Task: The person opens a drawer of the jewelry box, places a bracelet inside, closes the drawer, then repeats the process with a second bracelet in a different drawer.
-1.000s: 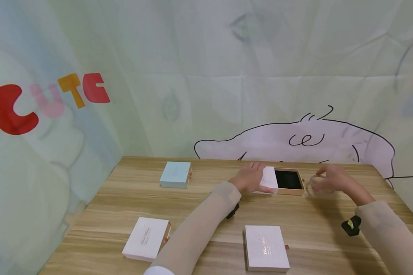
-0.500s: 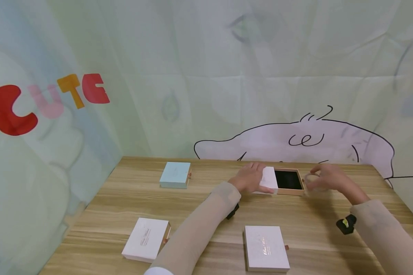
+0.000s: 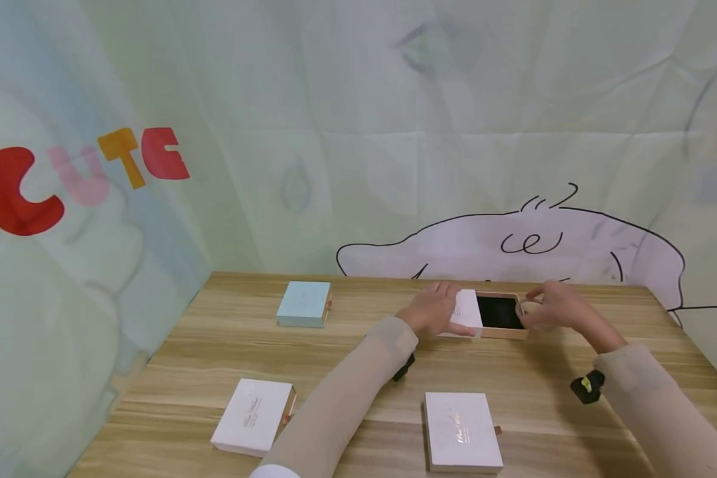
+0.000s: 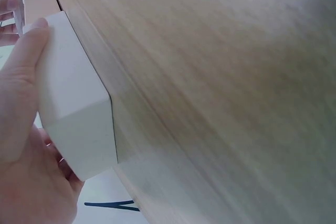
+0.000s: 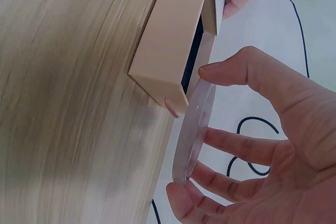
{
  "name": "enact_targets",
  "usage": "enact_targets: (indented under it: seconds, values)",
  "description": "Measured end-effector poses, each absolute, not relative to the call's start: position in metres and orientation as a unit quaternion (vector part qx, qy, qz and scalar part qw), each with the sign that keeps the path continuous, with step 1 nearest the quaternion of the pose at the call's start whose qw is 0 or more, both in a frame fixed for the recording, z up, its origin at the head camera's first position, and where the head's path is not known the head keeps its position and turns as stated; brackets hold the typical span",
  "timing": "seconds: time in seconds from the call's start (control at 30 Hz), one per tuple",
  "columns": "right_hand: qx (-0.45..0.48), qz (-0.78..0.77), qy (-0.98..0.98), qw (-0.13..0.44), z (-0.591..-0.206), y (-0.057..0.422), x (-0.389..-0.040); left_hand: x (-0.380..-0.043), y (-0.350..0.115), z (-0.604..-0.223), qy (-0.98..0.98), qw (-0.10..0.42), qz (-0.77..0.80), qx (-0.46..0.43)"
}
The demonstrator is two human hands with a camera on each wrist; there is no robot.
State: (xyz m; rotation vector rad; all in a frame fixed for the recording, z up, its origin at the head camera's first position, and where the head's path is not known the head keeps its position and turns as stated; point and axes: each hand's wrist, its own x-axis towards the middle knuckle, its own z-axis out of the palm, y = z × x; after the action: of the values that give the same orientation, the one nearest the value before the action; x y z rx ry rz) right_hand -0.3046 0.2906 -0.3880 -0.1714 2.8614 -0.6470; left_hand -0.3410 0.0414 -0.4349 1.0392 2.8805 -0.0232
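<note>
My left hand grips the white sleeve of a drawer box at the back right of the table. In the left wrist view, the thumb lies along one face of this sleeve and the fingers wrap behind it. The box's peach-coloured drawer is pulled out to the right, showing a black lining. Between thumb and fingertips, my right hand pinches a pale translucent bangle by its edge. The bangle stands tilted at the drawer's outer end, close to its small pull tab.
A light blue box sits at the back left of the wooden table. Two white boxes, one at the front left and another at the front middle, lie closed. A printed cloth backdrop hangs behind the table.
My right hand has carried the bangle leftward, from beside the box to the drawer's open end. The left hand and the box have stayed in place.
</note>
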Motion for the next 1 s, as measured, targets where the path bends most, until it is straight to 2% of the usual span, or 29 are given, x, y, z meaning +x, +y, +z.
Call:
enact_targets:
  seconds: [1.0]
  values:
    - [-0.105, -0.217, 0.966, 0.092, -0.388, 0.254, -0.316, -0.341, 0.041, -0.434, 0.939, 0.033, -0.029, 0.341]
